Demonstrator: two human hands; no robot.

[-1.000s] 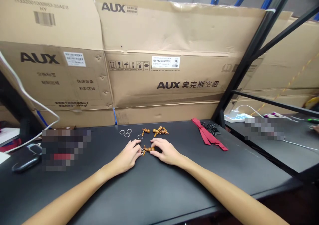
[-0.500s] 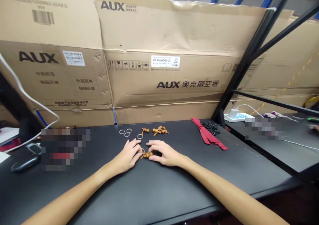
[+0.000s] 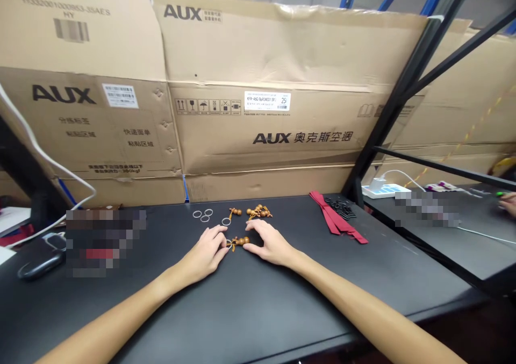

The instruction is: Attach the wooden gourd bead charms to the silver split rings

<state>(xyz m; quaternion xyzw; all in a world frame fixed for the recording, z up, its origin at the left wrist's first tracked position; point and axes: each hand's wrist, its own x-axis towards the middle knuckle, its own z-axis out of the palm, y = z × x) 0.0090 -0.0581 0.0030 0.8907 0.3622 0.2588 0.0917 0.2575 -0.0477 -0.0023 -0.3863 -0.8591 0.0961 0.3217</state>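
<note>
A small wooden gourd charm (image 3: 241,241) is seen lying on the black table (image 3: 258,299), near the middle, between both hands. A metal ring (image 3: 230,244) is attached at its left end by a short cord.

Left hand (image 3: 207,252): laid palm-down on the table, thumb and forefinger brought together at the ring. A pinch is suggested, but whether the ring is actually gripped cannot be told at this size. The other fingers are loosely curled.

Right hand (image 3: 271,242): palm-down, fingers (image 3: 253,226) slightly spread and arched over the table. The right end of the charm is touched by the thumb tip; a firm hold cannot be confirmed.

Farther back on the table:
- three loose rings (image 3: 202,214), lying flat, to the far left of the hands
- one finished charm with ring (image 3: 231,214), just beyond the left hand
- a small heap of gourd charms (image 3: 260,211), just beyond the right hand
- red ribbons (image 3: 336,221) laid in a bundle to the right, well apart from the hands
- a pile of small black parts (image 3: 342,207) touching the ribbons' far end

Flattened cardboard boxes (image 3: 278,90) are stood against the far edge of the table. A black metal frame (image 3: 403,84) is seen to the right. Another person's hand (image 3: 508,203) is visible at the far right edge, on a neighbouring table.
</note>
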